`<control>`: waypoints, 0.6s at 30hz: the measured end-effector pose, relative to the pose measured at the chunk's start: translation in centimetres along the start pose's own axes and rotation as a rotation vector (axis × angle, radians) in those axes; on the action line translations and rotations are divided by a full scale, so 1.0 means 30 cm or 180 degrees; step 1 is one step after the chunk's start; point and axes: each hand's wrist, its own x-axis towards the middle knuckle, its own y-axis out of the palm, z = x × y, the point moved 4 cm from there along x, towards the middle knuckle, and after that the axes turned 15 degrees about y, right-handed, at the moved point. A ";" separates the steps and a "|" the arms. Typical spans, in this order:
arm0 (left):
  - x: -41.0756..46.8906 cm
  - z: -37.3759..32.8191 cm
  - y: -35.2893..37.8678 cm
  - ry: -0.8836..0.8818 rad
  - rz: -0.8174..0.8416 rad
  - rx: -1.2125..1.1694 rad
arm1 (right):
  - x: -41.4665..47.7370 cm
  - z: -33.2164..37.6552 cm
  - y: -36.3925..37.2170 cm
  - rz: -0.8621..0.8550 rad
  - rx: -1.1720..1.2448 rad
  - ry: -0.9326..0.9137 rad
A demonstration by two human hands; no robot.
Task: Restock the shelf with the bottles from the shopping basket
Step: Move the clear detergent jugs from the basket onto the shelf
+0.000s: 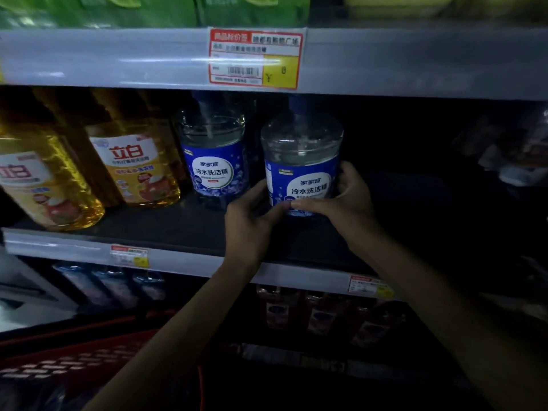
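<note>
A clear bottle with a blue label (302,161) stands on the dark middle shelf (184,229). My left hand (252,215) grips its lower left side and my right hand (347,200) grips its lower right side, thumbs meeting at the front. A second bottle of the same kind (215,161) stands just to its left, a little further back. The red shopping basket (77,360) shows at the lower left, its contents too dark to make out.
Yellow detergent bottles (136,161) fill the shelf's left part. To the right of the held bottle the shelf is dark, with dim packages (516,161) at the far right. An upper shelf edge with a price tag (255,59) hangs overhead. More bottles (320,315) stand on the shelf below.
</note>
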 end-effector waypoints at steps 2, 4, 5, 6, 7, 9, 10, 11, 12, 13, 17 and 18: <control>0.009 0.005 0.001 -0.0008 0.0025 0.0018 | -0.003 -0.011 -0.002 -0.0052 -0.0017 0.0004; 0.011 0.002 -0.001 -0.0007 0.0047 0.0093 | -0.010 -0.018 -0.004 -0.0075 -0.0098 0.0017; 0.010 -0.002 -0.002 -0.0004 0.0042 0.0129 | -0.012 -0.020 -0.004 -0.0048 -0.0154 0.0020; 0.010 -0.003 -0.005 -0.0007 0.0026 0.0174 | -0.013 -0.025 -0.002 -0.0018 -0.0199 0.0039; 0.012 -0.005 -0.005 -0.0013 0.0004 0.0231 | -0.017 -0.030 -0.003 -0.0009 -0.0235 0.0067; 0.010 0.002 -0.009 -0.0058 -0.0047 0.0388 | -0.034 -0.041 -0.002 -0.0101 -0.0360 0.0144; 0.010 0.008 -0.010 -0.0116 -0.0064 0.0436 | -0.043 -0.049 0.002 -0.0187 -0.0462 0.0206; 0.009 0.013 -0.006 -0.0181 -0.0071 0.0454 | -0.048 -0.062 0.007 -0.0294 -0.0576 0.0260; 0.007 0.015 0.001 -0.0233 -0.0084 0.0447 | -0.052 -0.074 0.011 -0.0405 -0.0657 0.0282; 0.003 0.015 0.009 -0.0254 -0.0110 0.0449 | -0.052 -0.084 0.014 -0.0509 -0.0692 0.0277; 0.015 0.014 0.048 -0.0247 -0.0430 0.0399 | -0.025 -0.097 0.030 -0.0677 -0.0649 0.0236; 0.024 0.022 0.055 -0.0251 -0.0516 0.0374 | -0.008 -0.096 0.036 -0.0682 -0.0656 0.0228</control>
